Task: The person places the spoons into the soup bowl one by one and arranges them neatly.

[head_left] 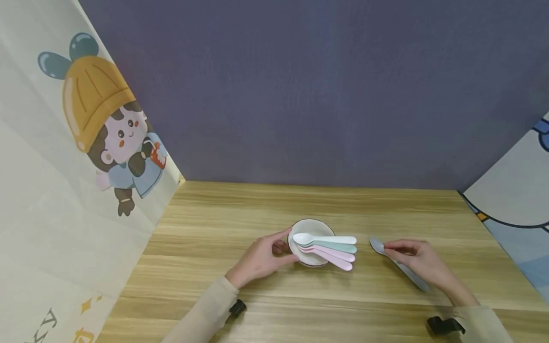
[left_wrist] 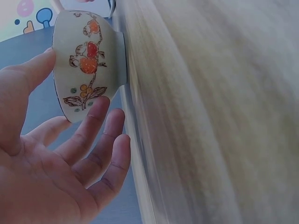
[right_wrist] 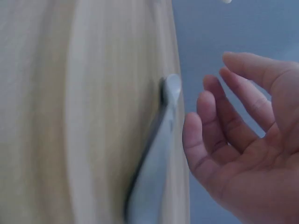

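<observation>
A white bowl (head_left: 320,228) with a dark rim stands on the table, its side (left_wrist: 88,60) painted with orange birds and leaves in the left wrist view. My left hand (head_left: 262,257) holds it from the left, thumb and forefinger at the rim. Inside lean a white spoon (head_left: 332,239), a green spoon (head_left: 343,247) and pink spoons (head_left: 336,260), handles jutting over the right edge. Further right, a grey spoon (head_left: 414,277) lies on the wood. Close over it hovers my right hand (head_left: 413,259), fingers loosely bent and apart from the spoon (right_wrist: 152,179) in the right wrist view.
Both hands are over a wood-grain table (head_left: 206,214). A dark blue-grey panel (head_left: 300,95) rises at its back edge. Cartoon-printed sheets stand along the left side (head_left: 51,166) and the right side (head_left: 510,200). Black straps hang at both wrists.
</observation>
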The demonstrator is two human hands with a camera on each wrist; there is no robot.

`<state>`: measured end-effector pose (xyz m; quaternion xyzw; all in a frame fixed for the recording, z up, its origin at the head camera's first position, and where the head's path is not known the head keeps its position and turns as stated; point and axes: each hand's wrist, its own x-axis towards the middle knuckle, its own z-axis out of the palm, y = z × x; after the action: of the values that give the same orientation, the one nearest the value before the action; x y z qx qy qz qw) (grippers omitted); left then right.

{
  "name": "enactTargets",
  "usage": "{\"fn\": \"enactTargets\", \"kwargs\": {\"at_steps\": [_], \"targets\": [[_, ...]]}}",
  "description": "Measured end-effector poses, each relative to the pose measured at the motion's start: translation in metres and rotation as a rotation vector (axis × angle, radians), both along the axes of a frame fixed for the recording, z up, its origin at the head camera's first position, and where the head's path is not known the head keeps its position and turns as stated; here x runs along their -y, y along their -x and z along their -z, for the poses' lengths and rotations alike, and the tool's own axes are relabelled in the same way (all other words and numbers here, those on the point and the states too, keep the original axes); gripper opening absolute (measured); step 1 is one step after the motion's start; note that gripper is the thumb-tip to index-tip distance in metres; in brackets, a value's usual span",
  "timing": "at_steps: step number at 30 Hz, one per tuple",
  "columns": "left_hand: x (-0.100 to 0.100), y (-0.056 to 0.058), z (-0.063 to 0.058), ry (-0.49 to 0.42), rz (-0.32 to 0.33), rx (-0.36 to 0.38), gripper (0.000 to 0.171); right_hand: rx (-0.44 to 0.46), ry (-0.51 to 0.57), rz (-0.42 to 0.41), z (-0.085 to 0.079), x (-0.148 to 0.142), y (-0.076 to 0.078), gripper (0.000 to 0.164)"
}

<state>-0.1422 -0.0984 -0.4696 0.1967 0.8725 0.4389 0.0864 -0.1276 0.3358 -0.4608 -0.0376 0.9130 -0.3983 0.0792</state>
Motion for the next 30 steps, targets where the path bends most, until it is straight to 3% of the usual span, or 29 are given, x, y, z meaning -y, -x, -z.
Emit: {"fn": "enactTargets", "kwargs": {"at_steps": [12,30], "targets": [[0.0,-0.001,-0.001,-0.012,0.001,0.002,0.08,-0.039,-0.025,0.042,0.012,-0.01,-0.008,0.036],[0.0,-0.001,-0.001,-0.01,-0.006,0.011,0.079,0.048,-0.073,0.051,0.02,-0.02,-0.014,0.04]]}}
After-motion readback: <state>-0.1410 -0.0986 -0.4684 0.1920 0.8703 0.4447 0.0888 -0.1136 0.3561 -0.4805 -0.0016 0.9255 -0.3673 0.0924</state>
